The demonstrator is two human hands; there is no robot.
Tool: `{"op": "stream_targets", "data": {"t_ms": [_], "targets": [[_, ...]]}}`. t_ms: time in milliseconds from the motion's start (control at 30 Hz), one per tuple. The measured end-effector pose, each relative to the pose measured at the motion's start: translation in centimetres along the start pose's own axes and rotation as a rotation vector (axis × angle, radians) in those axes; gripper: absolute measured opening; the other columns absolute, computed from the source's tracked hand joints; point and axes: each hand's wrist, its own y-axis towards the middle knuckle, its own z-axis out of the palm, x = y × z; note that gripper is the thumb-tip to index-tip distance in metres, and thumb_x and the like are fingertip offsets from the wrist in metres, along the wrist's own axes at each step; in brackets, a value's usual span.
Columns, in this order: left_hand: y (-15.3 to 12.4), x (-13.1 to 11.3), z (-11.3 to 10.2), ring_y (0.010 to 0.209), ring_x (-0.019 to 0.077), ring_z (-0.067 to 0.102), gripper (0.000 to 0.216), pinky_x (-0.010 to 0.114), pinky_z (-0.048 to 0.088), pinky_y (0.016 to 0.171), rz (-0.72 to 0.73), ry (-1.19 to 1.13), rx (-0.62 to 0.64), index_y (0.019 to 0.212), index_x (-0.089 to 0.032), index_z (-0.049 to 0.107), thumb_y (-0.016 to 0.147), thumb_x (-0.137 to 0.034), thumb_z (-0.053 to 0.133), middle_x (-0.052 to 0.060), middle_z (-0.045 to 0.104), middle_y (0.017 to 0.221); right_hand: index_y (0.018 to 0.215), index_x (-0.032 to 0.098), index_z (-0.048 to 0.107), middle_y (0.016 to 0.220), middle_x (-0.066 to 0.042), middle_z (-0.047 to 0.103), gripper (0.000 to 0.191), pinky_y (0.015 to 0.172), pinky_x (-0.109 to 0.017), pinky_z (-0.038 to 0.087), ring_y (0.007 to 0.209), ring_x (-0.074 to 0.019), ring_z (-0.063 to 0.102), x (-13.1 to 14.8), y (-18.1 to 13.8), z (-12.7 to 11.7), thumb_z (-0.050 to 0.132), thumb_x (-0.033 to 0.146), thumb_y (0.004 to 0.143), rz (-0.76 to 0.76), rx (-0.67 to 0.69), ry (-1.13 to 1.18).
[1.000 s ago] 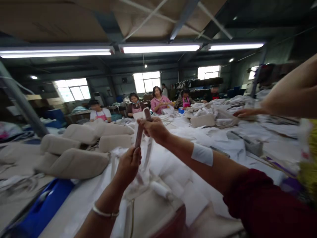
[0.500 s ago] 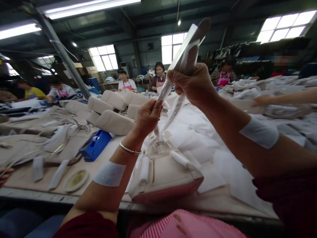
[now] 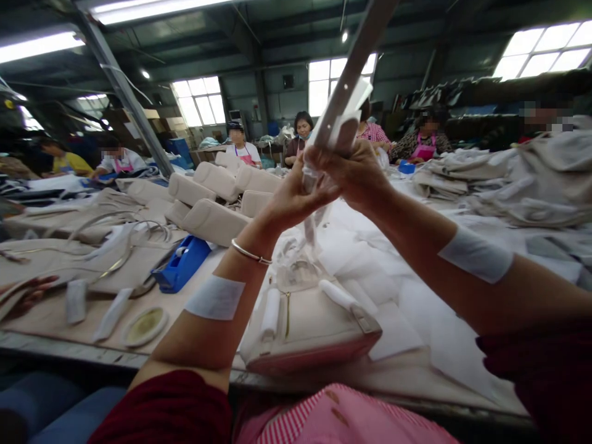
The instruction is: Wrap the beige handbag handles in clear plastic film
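Both my hands are raised together above a beige handbag (image 3: 319,314). In my right hand (image 3: 363,176), closed, is a bag strap (image 3: 340,92) bunched with white translucent wrapping. The strap's loose end, with punched holes, sticks up past the fingers. My left hand (image 3: 296,194) meets it from the left, closed around the lower part of the same wrapped strap, its thumb reaching across to the right hand. From there the wrapped strap hangs down to the bag. White wrapping covers the bag's handle parts, and a gold zipper (image 3: 287,316) shows on its top.
Left of the bag are a blue tape dispenser (image 3: 182,264), a roll of tape (image 3: 145,327) and several stacked beige bags (image 3: 217,219). White paper sheets (image 3: 416,302) spread to the right. Another person's hand (image 3: 34,293) holds a strap at the left edge. Co-workers sit across the table.
My left hand has moved up the strap to my right hand, which has come down slightly. The holed strap end now stands taller. A co-worker's arm at the right has left view.
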Motion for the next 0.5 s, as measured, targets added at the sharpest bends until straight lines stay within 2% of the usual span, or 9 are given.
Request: {"op": "stream_targets", "data": {"t_ms": [67,100,200,267,367,400,433,500], "targets": [[0.0,0.8,0.7,0.071,0.0162,0.066,0.048,0.027,0.052,0.066,-0.092,-0.086,0.094,0.103,-0.014,0.059,0.075,-0.046,0.079,0.003,0.064,0.08,0.085,0.013,0.064,0.07,0.004,0.061,0.017,0.067,-0.022,0.049,0.069,-0.0079,0.063,1.2,0.7,0.7,0.054,0.009,0.098,-0.004,0.034,0.145],[-0.4,1.4,1.0,0.061,0.0139,0.063,0.045,0.025,0.05,0.06,-0.147,-0.102,0.123,0.103,-0.014,0.058,0.077,-0.046,0.077,0.0,0.061,0.071,0.085,0.014,0.062,0.066,0.005,0.058,0.023,0.065,-0.022,0.048,0.065,-0.0078,0.062,1.9,1.2,0.7,0.047,0.011,0.102,0.012,0.027,0.219],[-2.6,3.7,0.7,0.047,0.0095,0.052,0.037,0.022,0.042,0.05,-0.277,-0.022,0.151,0.109,-0.014,0.06,0.085,-0.041,0.067,-0.006,0.051,0.059,0.075,0.017,0.052,0.051,0.01,0.039,0.044,0.046,-0.02,0.033,0.042,-0.0043,0.044,4.6,2.9,-0.9,0.027,0.024,0.11,0.107,-0.144,0.386],[-5.1,5.0,-0.4,0.048,0.0089,0.049,0.027,0.021,0.039,0.05,-0.313,0.157,0.124,0.101,-0.016,0.063,0.086,-0.038,0.063,-0.006,0.05,0.059,0.069,0.019,0.046,0.05,0.011,0.032,0.046,0.04,-0.02,0.023,0.037,-0.0021,0.032,5.9,3.3,-3.1,0.028,0.032,0.109,0.104,-0.309,0.417],[-9.9,5.6,-2.4,0.056,0.0111,0.049,0.02,0.023,0.041,0.056,-0.361,0.506,0.049,0.076,-0.017,0.061,0.085,-0.036,0.06,-0.003,0.053,0.061,0.065,0.021,0.046,0.05,0.01,0.033,0.041,0.037,-0.019,0.024,0.037,-0.0023,0.028,5.4,0.9,-6.5,0.048,0.031,0.104,0.137,-0.438,0.345],[-11.7,5.5,-2.9,0.061,0.0132,0.052,0.02,0.025,0.045,0.061,-0.389,0.593,0.029,0.074,-0.017,0.061,0.084,-0.035,0.06,-0.001,0.055,0.064,0.064,0.021,0.048,0.049,0.009,0.035,0.038,0.037,-0.018,0.025,0.038,-0.0031,0.028,4.4,-1.0,-7.4,0.056,0.026,0.1,0.216,-0.471,0.302],[-13.7,5.3,-3.2,0.071,0.0162,0.057,0.017,0.028,0.049,0.07,-0.415,0.653,0.018,0.075,-0.018,0.063,0.082,-0.033,0.06,0.002,0.059,0.072,0.064,0.02,0.051,0.049,0.009,0.036,0.032,0.037,-0.018,0.029,0.039,-0.004,0.032,3.1,-3.3,-8.0,0.063,0.02,0.093,0.364,-0.501,0.237],[-18.0,4.6,-3.6,0.099,0.024,0.062,0.013,0.037,0.05,0.092,-0.479,0.725,0.034,0.078,-0.018,0.069,0.074,-0.027,0.061,0.009,0.065,0.1,0.06,0.02,0.053,0.054,0.003,0.048,0.025,0.041,-0.019,0.039,0.046,-0.0079,0.046,-0.1,-8.8,-8.6,0.071,0.02,0.078,0.729,-0.5,0.034]]}}
